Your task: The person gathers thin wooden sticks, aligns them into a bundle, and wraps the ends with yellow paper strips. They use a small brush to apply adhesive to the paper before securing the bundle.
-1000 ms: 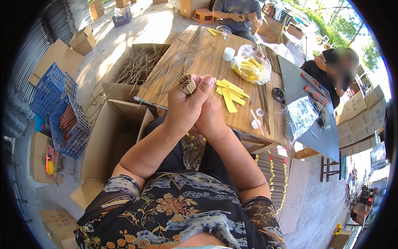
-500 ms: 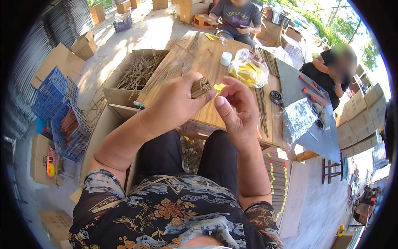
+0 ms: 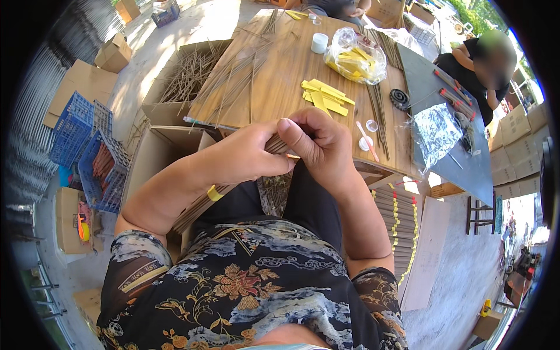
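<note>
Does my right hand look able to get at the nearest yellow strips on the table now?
Probably yes: the nearest yellow strips lie just beyond your right hand, with nothing visible blocking them, though that hand is busy at the stick bundle.

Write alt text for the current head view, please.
A person's left hand grips a bundle of thin brown sticks wrapped with a yellow band; the right hand curls at its far end. Beyond, yellow strips lie on a wooden table.

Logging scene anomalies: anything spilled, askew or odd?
Loose sticks lie strewn across the left of the table, and those in the cardboard box beside it are jumbled; odd against the yellow-banded bundle in the left hand.
</note>
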Demonstrator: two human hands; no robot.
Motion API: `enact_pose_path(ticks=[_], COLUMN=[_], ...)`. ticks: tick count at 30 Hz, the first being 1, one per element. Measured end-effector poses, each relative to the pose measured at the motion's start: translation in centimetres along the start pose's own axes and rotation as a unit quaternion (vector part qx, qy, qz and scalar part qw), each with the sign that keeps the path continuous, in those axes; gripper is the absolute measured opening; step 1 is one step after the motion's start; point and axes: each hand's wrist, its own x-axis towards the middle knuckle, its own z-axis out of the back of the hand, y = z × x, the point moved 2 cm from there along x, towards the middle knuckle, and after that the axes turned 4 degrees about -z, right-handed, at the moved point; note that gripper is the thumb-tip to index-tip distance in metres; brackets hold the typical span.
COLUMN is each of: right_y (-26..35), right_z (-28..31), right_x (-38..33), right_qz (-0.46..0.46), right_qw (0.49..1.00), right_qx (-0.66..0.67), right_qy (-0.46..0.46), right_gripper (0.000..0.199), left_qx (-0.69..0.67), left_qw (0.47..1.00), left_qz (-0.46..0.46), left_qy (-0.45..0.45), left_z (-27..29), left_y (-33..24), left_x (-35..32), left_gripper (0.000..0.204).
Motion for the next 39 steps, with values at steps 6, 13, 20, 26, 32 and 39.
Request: enact_pose_path(ticks=[6,13,20,26,32,39], right_y=[-1.2,-1.6,-4.3,-6.8,-11.6,-21.0], right_z=[-0.9,-0.9,-0.3,0.0,2.2,4.9], right_x=[-0.3,0.0,-0.3,0.5,3.2,6.7], right_qz=[-0.077,-0.166,-0.156,-0.168,-0.215,-0.197], right_qw=[0.983,0.944,0.929,0.921,0.940,0.848], right_qx=[0.160,0.257,0.267,0.283,0.253,-0.481], right_qy=[0.037,0.124,0.202,0.207,0.083,-0.107], right_gripper=[0.023,0.017,0.023,0.023,0.030,0.027], left_qx=[-0.293,-0.310,-0.366,-0.323,-0.285,-0.290], left_qw=[0.954,0.946,0.922,0.936,0.946,0.942], left_qz=[0.061,0.091,0.124,0.135,0.153,0.157], left_qy=[0.017,0.012,0.041,0.028,0.001,-0.056], left_z=[-0.3,-0.3,-0.3,-0.4,0.9,3.0], left_y=[1.9,3.5,5.2,7.0,9.1,11.1], left_x=[-1.2,-1.6,-1.0,0.7,3.2,3.8], left_gripper=[0.026,0.028,0.030,0.034,0.031,0.031])
